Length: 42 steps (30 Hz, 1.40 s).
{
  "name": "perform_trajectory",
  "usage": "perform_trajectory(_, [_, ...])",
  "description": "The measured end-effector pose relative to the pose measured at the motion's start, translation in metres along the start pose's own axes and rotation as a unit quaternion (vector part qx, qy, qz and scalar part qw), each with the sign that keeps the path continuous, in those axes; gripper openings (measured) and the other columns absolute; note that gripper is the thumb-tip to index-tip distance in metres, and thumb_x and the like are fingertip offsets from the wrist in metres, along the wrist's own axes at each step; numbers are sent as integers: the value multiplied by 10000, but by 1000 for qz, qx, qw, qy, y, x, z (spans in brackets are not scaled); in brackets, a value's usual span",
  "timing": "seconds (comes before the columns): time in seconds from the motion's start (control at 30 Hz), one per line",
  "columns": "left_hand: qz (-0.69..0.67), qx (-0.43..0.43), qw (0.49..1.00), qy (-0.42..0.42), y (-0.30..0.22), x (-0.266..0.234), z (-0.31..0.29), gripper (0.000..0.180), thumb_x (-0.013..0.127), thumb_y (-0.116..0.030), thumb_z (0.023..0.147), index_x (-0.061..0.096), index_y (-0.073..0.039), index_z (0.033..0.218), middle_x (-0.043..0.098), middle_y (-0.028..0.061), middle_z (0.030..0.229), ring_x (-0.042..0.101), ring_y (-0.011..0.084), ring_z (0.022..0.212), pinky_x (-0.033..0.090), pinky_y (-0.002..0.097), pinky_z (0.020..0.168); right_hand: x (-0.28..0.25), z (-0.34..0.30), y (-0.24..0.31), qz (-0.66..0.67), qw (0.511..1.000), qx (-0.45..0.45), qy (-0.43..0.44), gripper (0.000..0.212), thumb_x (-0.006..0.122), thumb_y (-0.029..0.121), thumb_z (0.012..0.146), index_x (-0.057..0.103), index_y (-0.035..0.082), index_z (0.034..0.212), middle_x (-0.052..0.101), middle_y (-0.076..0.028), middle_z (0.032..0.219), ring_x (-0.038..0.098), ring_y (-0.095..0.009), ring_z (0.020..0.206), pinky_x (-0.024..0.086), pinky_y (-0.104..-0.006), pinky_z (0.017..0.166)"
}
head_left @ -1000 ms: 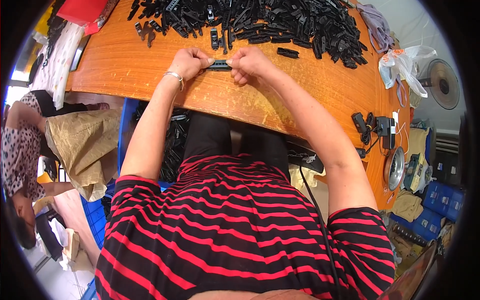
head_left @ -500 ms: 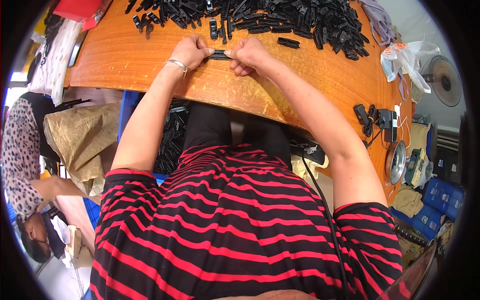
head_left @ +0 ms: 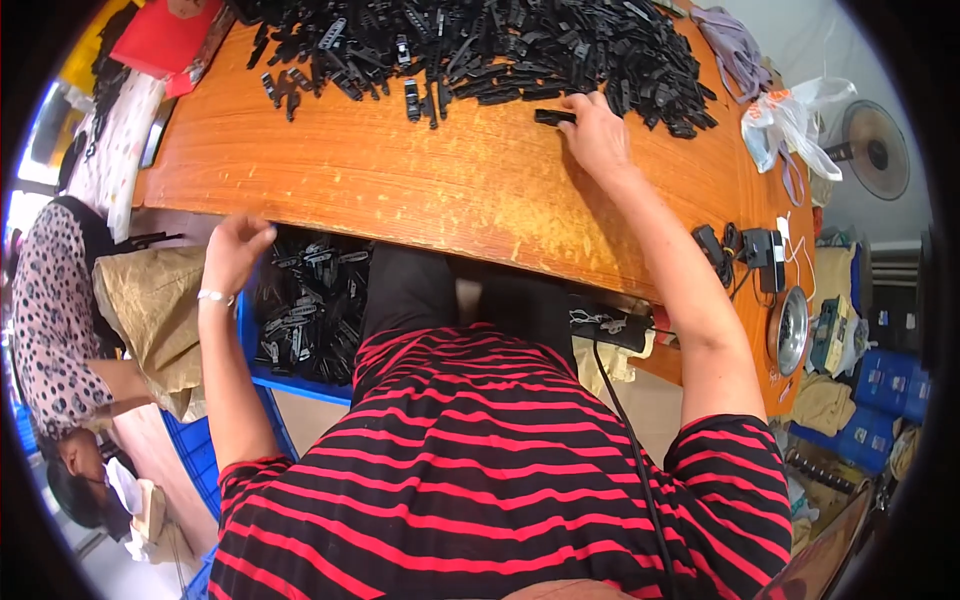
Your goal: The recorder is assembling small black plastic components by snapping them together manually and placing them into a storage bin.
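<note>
The tabletop (head_left: 350, 170) is of wood, or wood-look, w/ smooth glossy varnish, worn to dull, rough patches nr. the front edge; the black parts (head_left: 500, 50), incl. the pc. (head_left: 549, 117) in the right hand (head_left: 598, 138), seem hard plastic, mostly matt. The blue crate (head_left: 292, 382) is smooth plastic, the white bag (head_left: 785, 122) thin glossy film, the bowl (head_left: 791, 325) shiny metal. The striped shirt (head_left: 480, 470) is matt cloth, the bracelet (head_left: 214, 296) shiny, prob. metal.

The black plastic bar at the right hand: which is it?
On the brown wooden table, find the heap of black plastic pieces. Below it is the bare right hand. The black bar alone sticks out leftward from its fingertips.
</note>
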State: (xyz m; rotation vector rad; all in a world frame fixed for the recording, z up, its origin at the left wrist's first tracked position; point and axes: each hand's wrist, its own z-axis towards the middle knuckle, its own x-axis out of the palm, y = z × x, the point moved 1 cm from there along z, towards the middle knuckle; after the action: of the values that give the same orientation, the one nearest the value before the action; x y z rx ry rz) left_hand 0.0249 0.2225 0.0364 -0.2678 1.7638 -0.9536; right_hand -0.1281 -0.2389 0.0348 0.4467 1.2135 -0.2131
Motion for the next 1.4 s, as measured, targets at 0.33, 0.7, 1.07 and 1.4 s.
perform_trajectory(0.33, [59, 171, 976, -119, -113, 110, 111, 328, 670, -221, 786, 614, -109, 1089, 615, 114, 988, 615, 290, 901, 491, 370, 805, 17, -10, 65, 77, 993, -68, 64, 252, 708, 202, 769, 630, 60, 962, 604, -134, 940, 602, -337, 876, 487, -420, 732])
perform_trajectory(0.7, [32, 193, 964, -180, -106, 150, 122, 161, 601, -184, 794, 656, -131, 936, 602, 113, 936, 593, 308, 927, 493, 407, 793, 20, -27, 124, 108, 972, -185, 99, 296, 697, 196, 771, 610, 61, 1020, 585, -128, 977, 583, -337, 906, 486, -409, 738])
perform_trajectory(1.07, [-24, 215, 951, -221, -96, 153, 109, 133, 637, -171, 754, 670, -114, 870, 591, 120, 871, 589, 309, 878, 489, 406, 769, -159, -139, 321, 691, 476, -514, 178, 191, 666, 180, 606, 605, 43, 724, 536, -78, 722, 554, -243, 752, 471, -335, 594])
perform_trajectory(1.4, [-43, 191, 966, -169, -96, 141, 106, 164, 669, -137, 783, 661, -71, 933, 593, 96, 869, 617, 224, 750, 498, 318, 691, -204, -182, 345, 742, 328, -577, 91, 235, 502, 252, 880, 571, 33, 832, 583, -119, 801, 575, -261, 771, 458, -359, 640])
